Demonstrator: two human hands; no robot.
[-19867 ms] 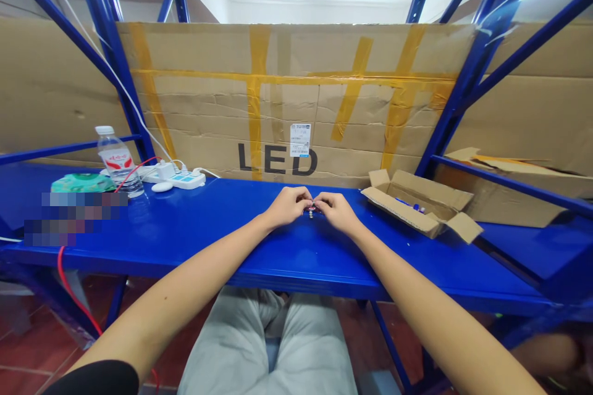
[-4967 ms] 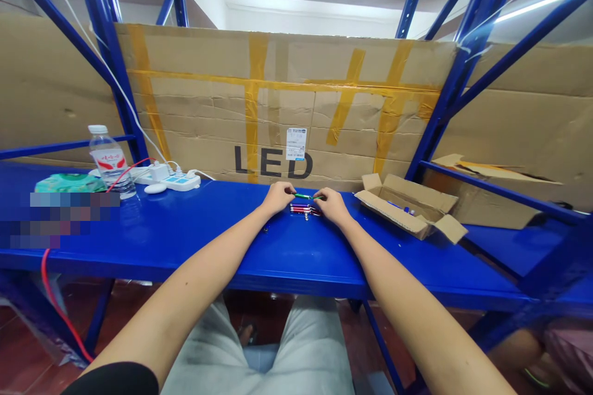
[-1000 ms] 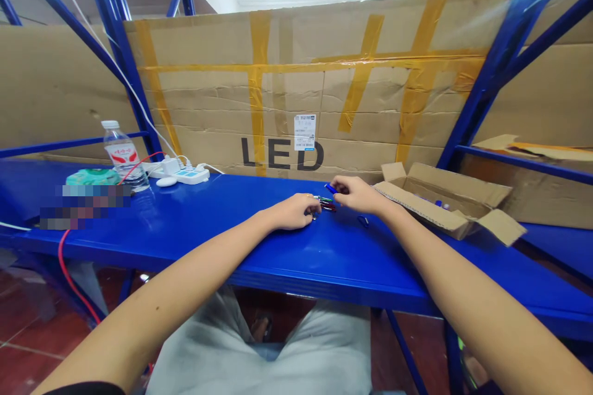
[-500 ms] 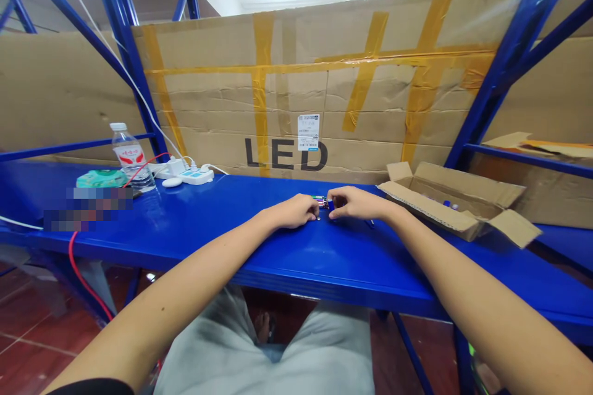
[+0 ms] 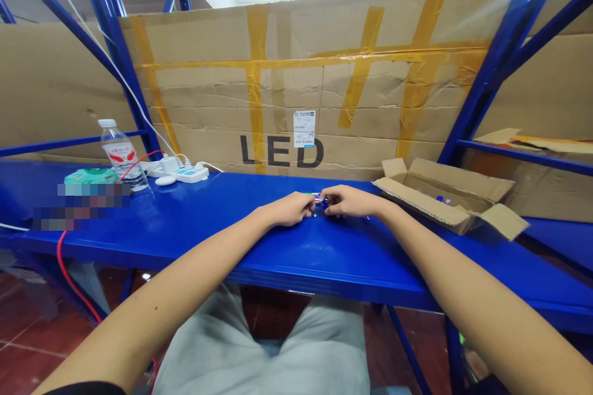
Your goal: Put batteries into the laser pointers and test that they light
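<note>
My left hand point(image 5: 291, 208) rests on the blue tabletop point(image 5: 185, 213), its fingers closed round one end of a small bundle of slim coloured sticks point(image 5: 317, 198), mostly hidden. Across from it, my right hand point(image 5: 347, 202) pinches a small blue cap-like piece point(image 5: 323, 203) at the bundle's other end. Whether the two parts are joined, I cannot tell. Just below the fingertips lies a tiny shiny piece point(image 5: 315, 215). A short dark slim object point(image 5: 365, 220) pokes out beneath my right wrist.
An open cardboard box point(image 5: 417, 205) with small blue pieces inside stands to the right. On the left are a water bottle point(image 5: 119, 154), a green packet point(image 5: 90, 179) and a white power strip point(image 5: 189, 173) with cables. A large cardboard sheet point(image 5: 204, 99) backs the table.
The whole view has shifted slightly, moving things a little left. My right hand and the blue piece have turned a bit and sit slightly closer to my left hand.
</note>
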